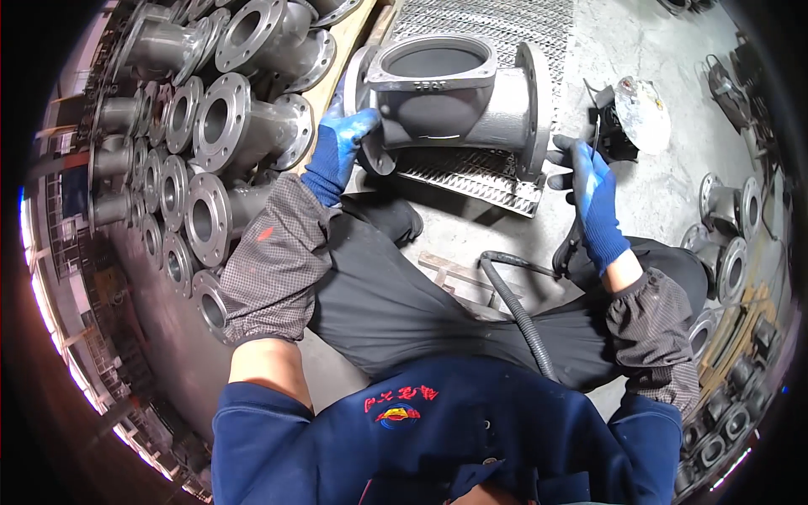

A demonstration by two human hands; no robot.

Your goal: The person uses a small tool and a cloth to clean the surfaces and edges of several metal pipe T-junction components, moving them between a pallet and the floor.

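A grey flanged pipe casting (pixel 505 105) with a large oval opening on top lies on its side on a metal grating (pixel 471 181). My left hand (pixel 341 143), in a blue glove, grips the casting's left flange, thumb in front and the other fingers mostly hidden. Beside the right flange is my right hand (pixel 593 189), also gloved. Its dark-tipped fingers are spread toward the flange, apparently apart from it. A thin dark strip rises by that hand; whether it touches the glove I cannot tell.
Many similar flanged castings (pixel 215 122) are stacked at the left, with more (pixel 732 206) at the right. Beyond my right hand, a pale round disc (pixel 641 114) stands by a black object. A ribbed hose (pixel 518 316) runs between my legs, near wooden slats (pixel 454 269).
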